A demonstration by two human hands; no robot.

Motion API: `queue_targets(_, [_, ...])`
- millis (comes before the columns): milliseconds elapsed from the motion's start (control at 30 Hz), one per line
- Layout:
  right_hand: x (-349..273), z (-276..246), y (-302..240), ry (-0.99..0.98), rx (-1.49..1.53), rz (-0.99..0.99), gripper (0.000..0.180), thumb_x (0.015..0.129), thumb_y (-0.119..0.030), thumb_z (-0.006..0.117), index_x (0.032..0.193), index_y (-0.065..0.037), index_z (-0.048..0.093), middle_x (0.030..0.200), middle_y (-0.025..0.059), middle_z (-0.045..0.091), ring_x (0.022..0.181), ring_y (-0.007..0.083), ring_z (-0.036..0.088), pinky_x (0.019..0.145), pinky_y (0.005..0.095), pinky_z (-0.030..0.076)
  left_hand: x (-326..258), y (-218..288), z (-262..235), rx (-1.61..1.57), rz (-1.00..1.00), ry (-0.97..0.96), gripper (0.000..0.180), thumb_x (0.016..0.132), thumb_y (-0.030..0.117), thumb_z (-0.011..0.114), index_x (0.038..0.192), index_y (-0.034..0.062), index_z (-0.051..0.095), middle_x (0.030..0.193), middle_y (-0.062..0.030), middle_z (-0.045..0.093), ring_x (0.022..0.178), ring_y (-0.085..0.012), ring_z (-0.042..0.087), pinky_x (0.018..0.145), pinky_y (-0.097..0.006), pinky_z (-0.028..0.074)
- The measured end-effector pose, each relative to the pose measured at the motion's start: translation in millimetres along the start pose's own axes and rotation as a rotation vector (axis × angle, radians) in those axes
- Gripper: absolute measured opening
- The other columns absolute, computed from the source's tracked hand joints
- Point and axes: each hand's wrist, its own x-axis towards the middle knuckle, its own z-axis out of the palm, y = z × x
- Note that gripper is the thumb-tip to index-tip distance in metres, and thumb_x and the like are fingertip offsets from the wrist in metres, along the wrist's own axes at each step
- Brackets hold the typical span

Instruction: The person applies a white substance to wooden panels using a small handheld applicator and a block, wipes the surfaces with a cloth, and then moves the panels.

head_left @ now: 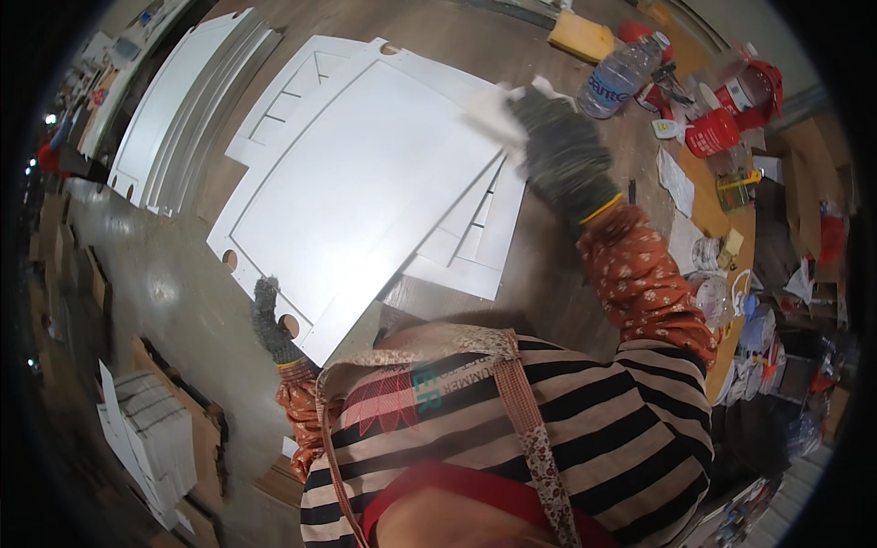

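Observation:
A large white panel (356, 173) with a grooved border and round cut-outs at its corners lies tilted over other white panels (470, 247) on the brown table. My left hand (271, 321), in a dark grey knit glove, is closed on the near left edge of the top panel, beside a round cut-out. At the panel's far right edge, my right hand (565, 151), in a matching glove, presses a white cloth (493, 114). Motion smears the cloth and fingertips, so its exact shape is unclear.
A stack of white panels (187, 110) stands at the left. Along the right are a plastic bottle (624, 78), a yellow sponge (582, 36), a red container (713, 133) and other clutter. White boards (151, 438) and cardboard (203, 425) sit on the lower left floor.

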Motion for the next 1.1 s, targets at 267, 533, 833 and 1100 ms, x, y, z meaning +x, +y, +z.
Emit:
queue_targets(267, [-7.1, -31.7, 40.2, -0.32, 0.345, 0.635, 0.028, 0.072, -0.016, 0.065, 0.097, -0.004, 0.064, 0.101, 0.0168, 0.064, 0.088, 0.0322, 0.064, 0.073, 0.0441, 0.051, 76.7, 30.8, -24.6, 0.756, 0.453, -0.416, 0.047, 0.092, 0.008, 0.041, 0.137, -0.0031, 0.041, 0.135, -0.0181, 0.051, 0.126, -0.0239, 0.048, 0.109, -0.034, 0.034])
queue_targets(533, [-1.6, -24.9, -10.0, -0.359, -0.077, 0.105, 0.039, 0.076, -0.017, 0.062, 0.113, -0.006, 0.06, 0.117, 0.0137, 0.058, 0.11, 0.031, 0.054, 0.095, 0.0429, 0.041, 53.4, 173.5, 63.7, 0.378, 0.277, 0.08, 0.038, 0.091, 0.017, 0.063, 0.125, 0.0023, 0.054, 0.119, -0.0141, 0.061, 0.112, -0.0214, 0.056, 0.096, -0.036, 0.045])
queue_targets(833, [-9.5, 6.3, 61.9, -0.22, -0.087, 0.14, 0.017, 0.075, -0.022, 0.063, 0.085, -0.007, 0.064, 0.089, 0.0157, 0.065, 0.08, 0.0352, 0.063, 0.071, 0.0442, 0.05, -11.7, 165.5, 132.0, 1.036, 0.831, -0.221, 0.065, 0.08, 0.045, 0.065, 0.129, 0.0042, 0.052, 0.119, -0.0164, 0.054, 0.106, -0.0343, 0.053, 0.089, -0.048, 0.042])
queue_targets(1100, [-15.2, -7.8, 26.1, 0.191, 0.69, 0.141, 0.03, 0.087, -0.022, 0.056, 0.109, -0.003, 0.056, 0.097, 0.0137, 0.061, 0.09, 0.025, 0.061, 0.075, 0.0347, 0.05, 32.1, 149.0, 117.2, 0.908, 1.046, -0.27, 0.044, 0.087, 0.031, 0.06, 0.122, 0.0056, 0.053, 0.11, -0.011, 0.056, 0.098, -0.0271, 0.054, 0.083, -0.044, 0.043])
